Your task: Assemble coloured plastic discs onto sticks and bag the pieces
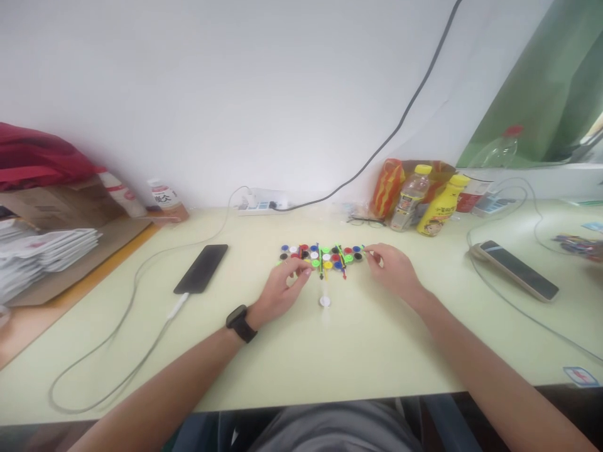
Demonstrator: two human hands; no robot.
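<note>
Two bare hands work over a flat cluster of small round plastic discs (326, 257) in red, blue, green, yellow, black and white, with thin coloured sticks among them. The left hand (281, 290) reaches in with curled fingers at the cluster's lower left; whether it grips a piece I cannot tell. The right hand (394, 270) brings thumb and fingertips close together at the cluster's right end, and whether anything is caught between them is too small to tell. One round white disc (325, 302) lies apart, on the near side of the cluster. A black smartwatch (242, 322) circles the left wrist. Farther left, a black phone (201, 269) lies on the pale green tabletop (367, 358), plugged into a white cable (178, 307). Beyond the right hand, a yellow bottle (441, 207) stands beside a clear, yellow-capped plastic bottle (409, 204).
</note>
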